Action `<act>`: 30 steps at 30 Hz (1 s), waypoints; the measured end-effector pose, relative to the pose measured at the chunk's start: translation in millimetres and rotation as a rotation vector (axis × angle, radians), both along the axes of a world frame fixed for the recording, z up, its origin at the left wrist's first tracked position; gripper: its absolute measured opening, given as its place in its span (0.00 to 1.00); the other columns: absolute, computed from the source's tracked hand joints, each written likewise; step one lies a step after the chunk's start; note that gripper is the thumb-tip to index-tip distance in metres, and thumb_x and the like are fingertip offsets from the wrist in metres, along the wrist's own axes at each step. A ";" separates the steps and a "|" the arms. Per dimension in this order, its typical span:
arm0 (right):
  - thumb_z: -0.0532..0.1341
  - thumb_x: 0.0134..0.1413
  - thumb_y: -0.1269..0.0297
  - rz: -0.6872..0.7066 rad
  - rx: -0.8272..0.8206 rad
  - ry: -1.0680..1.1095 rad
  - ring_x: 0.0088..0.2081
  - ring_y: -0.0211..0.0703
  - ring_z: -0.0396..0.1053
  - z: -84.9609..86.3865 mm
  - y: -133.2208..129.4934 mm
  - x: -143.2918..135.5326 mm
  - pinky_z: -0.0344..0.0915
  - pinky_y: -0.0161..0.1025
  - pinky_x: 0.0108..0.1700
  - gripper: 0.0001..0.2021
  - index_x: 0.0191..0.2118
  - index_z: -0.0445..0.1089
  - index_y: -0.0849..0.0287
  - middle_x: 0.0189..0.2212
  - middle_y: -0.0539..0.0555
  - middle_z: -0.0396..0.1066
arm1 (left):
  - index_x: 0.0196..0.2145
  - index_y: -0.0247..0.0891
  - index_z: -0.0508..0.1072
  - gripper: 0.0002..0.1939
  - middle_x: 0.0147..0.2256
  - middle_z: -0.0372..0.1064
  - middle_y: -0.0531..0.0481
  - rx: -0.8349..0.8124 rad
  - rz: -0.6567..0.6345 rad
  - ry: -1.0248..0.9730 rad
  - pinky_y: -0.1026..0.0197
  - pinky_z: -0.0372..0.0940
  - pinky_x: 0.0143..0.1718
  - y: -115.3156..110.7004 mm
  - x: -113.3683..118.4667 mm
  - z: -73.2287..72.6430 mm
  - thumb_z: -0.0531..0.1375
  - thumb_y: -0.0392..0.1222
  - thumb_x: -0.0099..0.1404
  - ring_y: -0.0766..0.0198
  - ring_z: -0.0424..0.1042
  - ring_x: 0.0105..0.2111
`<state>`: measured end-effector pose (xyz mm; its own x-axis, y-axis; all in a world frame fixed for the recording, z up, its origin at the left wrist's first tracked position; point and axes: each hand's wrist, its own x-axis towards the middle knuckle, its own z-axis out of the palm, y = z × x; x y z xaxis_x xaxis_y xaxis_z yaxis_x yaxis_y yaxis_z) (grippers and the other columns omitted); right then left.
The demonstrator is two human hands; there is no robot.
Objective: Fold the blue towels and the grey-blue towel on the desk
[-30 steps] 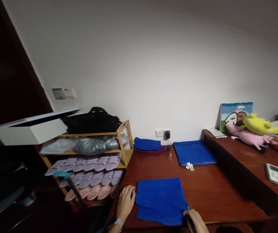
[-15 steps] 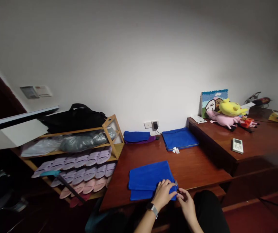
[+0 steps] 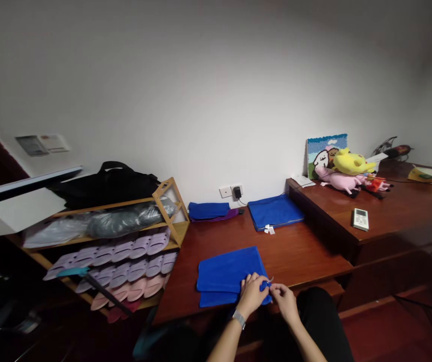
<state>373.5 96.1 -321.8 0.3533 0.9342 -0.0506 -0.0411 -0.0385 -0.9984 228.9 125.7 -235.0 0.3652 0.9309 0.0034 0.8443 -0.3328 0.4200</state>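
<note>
A folded blue cloth [image 3: 227,271] lies on the near part of the brown table, its lower layer showing along the front edge. My left hand [image 3: 252,291] rests on its right end, thumb and fingers closed on the bunched corner. Touching the same corner, my right hand [image 3: 284,300] is closed in a pinch at the cloth's edge. Between the two hands a small light strip sticks up, too small to make out. At the back of the table lies a stack of blue cloth [image 3: 276,212] with white tags [image 3: 269,230].
A blue and purple folded cloth [image 3: 208,211] lies by the wall, near a plugged-in black adapter [image 3: 237,192]. On the higher desk at right are plush toys [image 3: 351,171] and a white remote [image 3: 360,219]. A wooden rack [image 3: 174,206] with slippers stands left.
My right hand has come up and in to pinch the cloth's corner beside my left hand. The corner is now bunched up between them. The view has shifted slightly.
</note>
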 end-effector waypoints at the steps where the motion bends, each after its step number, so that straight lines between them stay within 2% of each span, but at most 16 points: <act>1: 0.67 0.41 0.35 0.003 -0.008 -0.006 0.26 0.50 0.75 1.1 -0.2 -0.3 0.71 0.42 0.32 0.28 0.33 0.80 0.59 0.22 0.54 0.76 | 0.47 0.54 0.77 0.11 0.48 0.74 0.52 0.000 0.008 -0.013 0.52 0.58 0.51 -0.3 -0.1 -1.0 0.58 0.45 0.68 0.54 0.69 0.52; 7: 0.66 0.39 0.32 0.016 -0.013 -0.025 0.25 0.48 0.74 8.6 -3.5 -2.9 0.72 0.41 0.32 0.34 0.42 0.80 0.59 0.23 0.52 0.75 | 0.43 0.50 0.77 0.09 0.44 0.74 0.52 0.014 0.049 -0.058 0.54 0.58 0.50 -2.7 0.8 -4.5 0.57 0.44 0.70 0.55 0.69 0.50; 9: 0.64 0.42 0.31 0.061 0.001 -0.041 0.25 0.47 0.73 11.2 -4.3 -3.2 0.71 0.41 0.31 0.33 0.40 0.80 0.58 0.23 0.52 0.75 | 0.42 0.49 0.76 0.08 0.42 0.74 0.52 0.008 0.053 -0.141 0.55 0.59 0.50 -1.3 -1.0 -5.6 0.57 0.43 0.70 0.56 0.70 0.48; 12: 0.64 0.49 0.36 0.108 0.081 -0.122 0.28 0.47 0.74 18.8 -3.8 -3.7 0.71 0.40 0.34 0.27 0.35 0.80 0.58 0.26 0.54 0.76 | 0.40 0.46 0.75 0.09 0.40 0.74 0.51 -0.005 0.047 -0.295 0.58 0.62 0.49 2.9 -9.0 -4.0 0.55 0.42 0.69 0.58 0.71 0.44; 14: 0.65 0.51 0.41 0.092 0.180 -0.184 0.33 0.49 0.75 29.2 -2.6 -5.4 0.73 0.42 0.39 0.23 0.37 0.80 0.57 0.31 0.55 0.78 | 0.39 0.44 0.74 0.10 0.39 0.74 0.51 -0.002 0.071 -0.373 0.60 0.65 0.47 4.5 -17.4 0.9 0.52 0.41 0.69 0.59 0.72 0.42; 16: 0.66 0.53 0.46 0.075 0.287 -0.239 0.39 0.50 0.76 44.6 -2.2 -9.6 0.74 0.44 0.45 0.20 0.44 0.79 0.56 0.38 0.57 0.78 | 0.37 0.42 0.72 0.12 0.37 0.74 0.50 -0.015 0.113 -0.482 0.61 0.66 0.44 2.4 -26.7 9.5 0.49 0.41 0.70 0.59 0.72 0.40; 18: 0.66 0.56 0.52 0.116 0.381 -0.293 0.48 0.51 0.75 63.1 -3.8 -16.9 0.72 0.46 0.53 0.20 0.52 0.76 0.53 0.49 0.58 0.76 | 0.36 0.42 0.72 0.13 0.35 0.74 0.50 -0.052 0.121 -0.610 0.60 0.67 0.43 -4.7 -35.0 20.8 0.49 0.43 0.69 0.59 0.73 0.38; 20: 0.64 0.59 0.57 0.195 0.440 -0.348 0.55 0.51 0.72 81.2 -7.4 -26.4 0.69 0.47 0.58 0.21 0.57 0.74 0.49 0.55 0.58 0.73 | 0.38 0.41 0.74 0.13 0.37 0.76 0.50 -0.097 0.084 -0.689 0.59 0.68 0.46 -16.4 -41.5 33.6 0.50 0.43 0.69 0.58 0.74 0.41; 22: 0.63 0.61 0.58 0.255 0.460 -0.405 0.55 0.51 0.72 95.6 -11.8 -36.1 0.69 0.46 0.59 0.17 0.55 0.75 0.47 0.53 0.56 0.74 | 0.42 0.42 0.76 0.12 0.41 0.78 0.49 -0.126 0.038 -0.702 0.57 0.67 0.50 -29.9 -46.6 47.0 0.53 0.45 0.68 0.56 0.74 0.45; 25: 0.64 0.62 0.54 0.236 0.459 -0.466 0.47 0.51 0.74 109.0 -17.1 -45.5 0.71 0.45 0.52 0.10 0.46 0.77 0.49 0.43 0.55 0.77 | 0.47 0.43 0.76 0.14 0.43 0.78 0.49 -0.122 -0.007 -0.671 0.57 0.67 0.53 -46.4 -55.4 65.8 0.62 0.48 0.65 0.55 0.74 0.46; 30: 0.63 0.63 0.48 0.216 0.468 -0.480 0.38 0.49 0.74 122.0 -21.0 -47.5 0.69 0.42 0.45 0.13 0.36 0.76 0.52 0.34 0.54 0.77 | 0.48 0.44 0.76 0.14 0.49 0.78 0.47 -0.046 0.045 -0.736 0.55 0.66 0.57 -54.3 -75.1 82.6 0.62 0.50 0.67 0.54 0.74 0.51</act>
